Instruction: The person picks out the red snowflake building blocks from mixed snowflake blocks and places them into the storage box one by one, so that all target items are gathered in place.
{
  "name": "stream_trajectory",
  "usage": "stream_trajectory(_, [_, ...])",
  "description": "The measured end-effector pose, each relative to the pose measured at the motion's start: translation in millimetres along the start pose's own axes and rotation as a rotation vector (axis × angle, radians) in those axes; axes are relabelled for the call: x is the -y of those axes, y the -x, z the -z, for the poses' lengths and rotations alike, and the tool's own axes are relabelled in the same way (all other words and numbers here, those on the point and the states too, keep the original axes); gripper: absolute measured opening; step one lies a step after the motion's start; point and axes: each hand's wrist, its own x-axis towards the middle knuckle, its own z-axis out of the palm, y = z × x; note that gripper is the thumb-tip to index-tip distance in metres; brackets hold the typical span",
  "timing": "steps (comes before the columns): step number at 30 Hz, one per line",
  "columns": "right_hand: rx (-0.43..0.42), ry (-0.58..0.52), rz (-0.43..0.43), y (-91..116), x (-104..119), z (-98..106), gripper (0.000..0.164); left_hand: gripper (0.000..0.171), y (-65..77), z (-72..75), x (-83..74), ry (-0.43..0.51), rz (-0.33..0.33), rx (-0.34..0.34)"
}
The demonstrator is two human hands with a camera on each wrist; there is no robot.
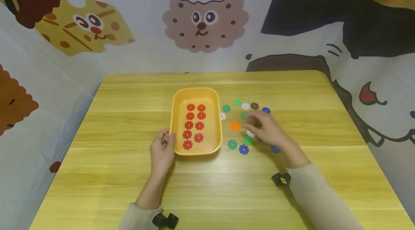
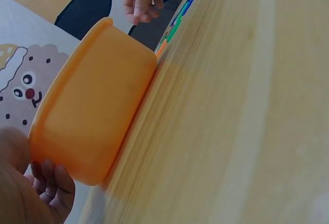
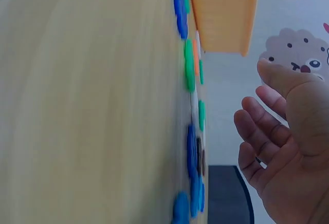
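My left hand (image 1: 163, 151) holds the left rim of an orange plastic tray (image 1: 197, 152), the thumb at the rim and the fingers against the outer wall. Inside the tray lie several red notched plastic discs (image 1: 189, 125) in two columns. To the right, my right hand (image 1: 266, 129) hovers over loose discs of other colours, its fingers loosely bent with nothing between them. In the right wrist view the thumb and fingers of the right hand (image 3: 298, 136) stand apart above the table. Part of the loose discs is hidden under this hand in the head view.
Among the loose discs are an orange disc (image 1: 235, 126), a blue disc (image 1: 244, 149), a white disc (image 1: 245, 106) and a brown disc (image 1: 254, 106). All lie flat on the wooden table (image 1: 129, 114). A cartoon-printed cloth (image 1: 142, 42) hangs behind it.
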Motion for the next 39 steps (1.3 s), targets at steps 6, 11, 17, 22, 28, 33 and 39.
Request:
stream_trajectory(6, [-0.017,0.045,0.002,10.9,-12.0,11.5,0.033,0.030,0.0,0.0,0.0,-0.007,0.001,-0.002])
stream_trajectory(11, [0.000,0.066,-0.026,20.5,-19.4,19.9,0.029,0.029,0.5,0.4,0.1,-0.013,-0.013,-0.006])
stream_trajectory(17, [0.015,0.092,-0.064,30.5,-25.1,31.4,0.031,0.028,1.2,1.1,-0.1,-0.009,-0.030,-0.007])
stream_trajectory(22, [0.073,0.109,-0.105,39.0,-33.2,41.9,0.026,0.029,1.6,1.3,-1.4,-0.010,-0.031,-0.007])
stream_trajectory(28, [0.118,0.142,-0.194,47.9,-40.7,55.7,0.023,0.029,0.9,0.8,-1.4,-0.005,-0.037,-0.004])
stream_trajectory(33, [0.184,0.130,-0.218,56.6,-43.5,64.7,0.024,0.029,0.3,0.2,-1.1,0.001,-0.033,0.001])
stream_trajectory(39, [0.197,0.124,-0.245,63.1,-49.8,68.5,0.025,0.029,0.5,0.5,-1.8,-0.007,-0.042,0.000])
